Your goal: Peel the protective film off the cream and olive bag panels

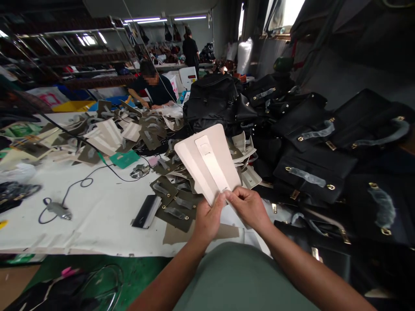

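Note:
Between my two hands is a cream bag panel (223,147), held up over the table with a lighter strip down its middle. My left hand (209,216) pinches its lower edge, thumb on top. Close beside it, my right hand (248,205) is closed on the same edge, thumb tip near the end of the strip. Behind and left of the panel lie several olive flap pieces (177,212) with plastic-wrapped handles. A dark booklet-like object (146,211) rests left of them. The fingers under the panel are hidden.
Black handbags (314,172) with wrapped handles are piled on the right. A corded grey tool (58,210) lies on the white table (106,224). Loose panels (106,136) and a green card (125,159) are further back. A person (154,86) sits across the table; another (190,49) stands beyond.

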`<state>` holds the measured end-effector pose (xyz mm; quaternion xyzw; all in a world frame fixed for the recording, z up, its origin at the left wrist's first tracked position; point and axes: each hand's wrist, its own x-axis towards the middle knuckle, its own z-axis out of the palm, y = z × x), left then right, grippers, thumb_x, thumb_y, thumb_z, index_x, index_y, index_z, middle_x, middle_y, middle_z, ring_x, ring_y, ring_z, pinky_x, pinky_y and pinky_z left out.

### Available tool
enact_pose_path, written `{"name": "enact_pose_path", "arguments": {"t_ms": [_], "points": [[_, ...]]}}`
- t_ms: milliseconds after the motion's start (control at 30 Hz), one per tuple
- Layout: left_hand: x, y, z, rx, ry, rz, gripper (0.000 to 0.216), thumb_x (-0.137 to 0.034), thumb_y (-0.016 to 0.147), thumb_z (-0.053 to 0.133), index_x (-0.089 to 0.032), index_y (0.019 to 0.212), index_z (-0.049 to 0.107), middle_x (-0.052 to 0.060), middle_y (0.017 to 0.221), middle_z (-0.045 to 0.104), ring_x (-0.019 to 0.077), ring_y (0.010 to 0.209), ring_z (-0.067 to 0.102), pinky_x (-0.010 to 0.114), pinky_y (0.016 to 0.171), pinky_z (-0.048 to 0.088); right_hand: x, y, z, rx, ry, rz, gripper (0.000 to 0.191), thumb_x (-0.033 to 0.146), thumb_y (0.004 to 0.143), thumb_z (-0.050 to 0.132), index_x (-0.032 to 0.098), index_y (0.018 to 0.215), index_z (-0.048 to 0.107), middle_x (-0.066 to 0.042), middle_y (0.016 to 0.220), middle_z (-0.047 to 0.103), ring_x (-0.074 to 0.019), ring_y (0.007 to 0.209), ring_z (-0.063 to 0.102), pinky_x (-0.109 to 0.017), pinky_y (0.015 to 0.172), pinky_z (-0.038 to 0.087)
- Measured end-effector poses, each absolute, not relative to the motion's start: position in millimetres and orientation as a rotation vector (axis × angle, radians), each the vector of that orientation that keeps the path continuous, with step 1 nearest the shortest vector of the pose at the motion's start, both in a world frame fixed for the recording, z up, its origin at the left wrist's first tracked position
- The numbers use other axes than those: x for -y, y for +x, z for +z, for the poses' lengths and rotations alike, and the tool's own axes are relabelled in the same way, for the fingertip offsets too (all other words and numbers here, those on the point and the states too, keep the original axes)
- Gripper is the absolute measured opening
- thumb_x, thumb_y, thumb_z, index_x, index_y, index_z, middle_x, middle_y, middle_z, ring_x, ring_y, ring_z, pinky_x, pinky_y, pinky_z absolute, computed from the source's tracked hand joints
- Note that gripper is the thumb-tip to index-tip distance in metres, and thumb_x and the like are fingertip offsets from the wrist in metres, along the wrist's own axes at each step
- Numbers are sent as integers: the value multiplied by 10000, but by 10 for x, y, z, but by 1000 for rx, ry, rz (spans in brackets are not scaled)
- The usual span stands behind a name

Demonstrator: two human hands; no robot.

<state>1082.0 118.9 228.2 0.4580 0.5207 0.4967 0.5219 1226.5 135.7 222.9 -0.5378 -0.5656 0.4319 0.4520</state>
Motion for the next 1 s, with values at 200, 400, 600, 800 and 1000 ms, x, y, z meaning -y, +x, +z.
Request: {"name": "enact_pose_path", "arguments": {"t_ms": [200,400,600,800,1000], "points": [[-1213,10849,2299,-1216,1105,1290,417,-437,854,719,-138,1144,739,116,1145,757,281,1066,703,368,953,552,-1356,12341,2334,1398,-1237,1300,491,595,923,563,192,650,503,30,632,446,-124,600,389,-233,536,307],[-1227,10900,2286,-1249,1058,1360,409,-421,852,727,-150,1158,731,106,1146,757,270,1073,702,347,939,558,-1290,12402,2402,1600,-1226,1145,417,517,933,601,200,692,479,47,655,431,-117,616,405,-224,556,305],[-1188,11092,2219,-1323,957,1407,427,-367,755,823,-127,1099,743,104,1061,779,255,975,734,332,896,579,-1210,12402,2323,1863,-1424,624,333,375,1016,484,207,729,477,38,656,511,-119,593,473,-254,590,288],[-1448,11139,2069,-1298,595,1436,414,-312,681,854,-92,1009,728,128,990,773,247,820,746,369,737,635,-800,12430,2372,2320,-975,672,274,291,987,509,205,733,564,-6,721,629,-154,655,539,-273,613,321],[-1620,11170,2079,-1324,827,1204,447,-378,696,839,-89,1014,712,82,794,761,219,620,709,324,557,600,-706,12846,2384,1706,-1187,965,386,417,1015,507,198,699,543,7,730,546,-138,687,506,-238,646,374]]}}
